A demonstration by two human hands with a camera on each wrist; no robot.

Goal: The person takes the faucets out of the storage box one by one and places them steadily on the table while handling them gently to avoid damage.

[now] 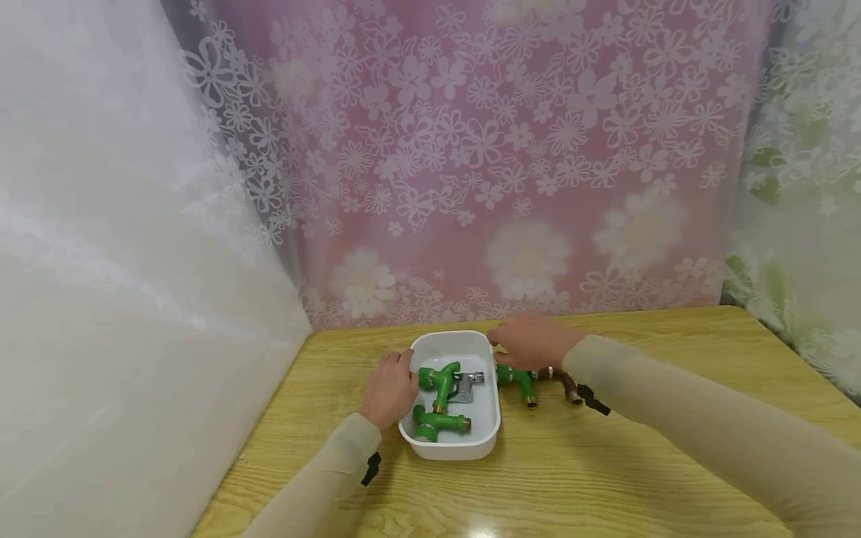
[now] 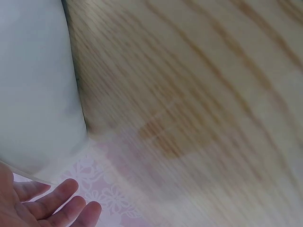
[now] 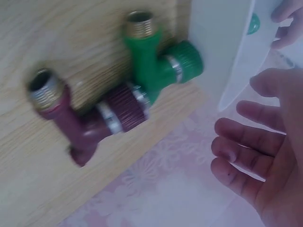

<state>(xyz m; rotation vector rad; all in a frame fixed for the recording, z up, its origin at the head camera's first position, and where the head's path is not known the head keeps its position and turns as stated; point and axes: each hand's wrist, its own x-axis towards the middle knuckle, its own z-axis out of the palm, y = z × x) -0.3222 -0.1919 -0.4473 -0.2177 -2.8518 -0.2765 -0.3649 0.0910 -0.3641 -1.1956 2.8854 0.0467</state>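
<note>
A white plastic tub (image 1: pixel 454 451) stands on the table. Inside lie a green tap (image 1: pixel 444 382), another green tap (image 1: pixel 444 421) with a brass end and a silver metal fitting (image 1: pixel 464 390). At the tub's left rim is my left hand (image 1: pixel 392 388); its fingers (image 2: pixel 61 196) are loosely spread by the wall, its thumb hidden. My right hand (image 1: pixel 531 341) hovers near the right rim, its fingers (image 3: pixel 246 153) relaxed around nothing. Beneath it, a green tap (image 3: pixel 147 66) and a maroon tap (image 3: pixel 78 125) lie close together on the table.
The wood-grain table (image 1: pixel 605 478) extends to both sides and toward me. Behind it hangs a pink flowered curtain (image 1: pixel 430 149). White sheeting (image 1: pixel 134 299) closes the left side, and a pale leaf-patterned sheet (image 1: pixel 807 224) hangs at right.
</note>
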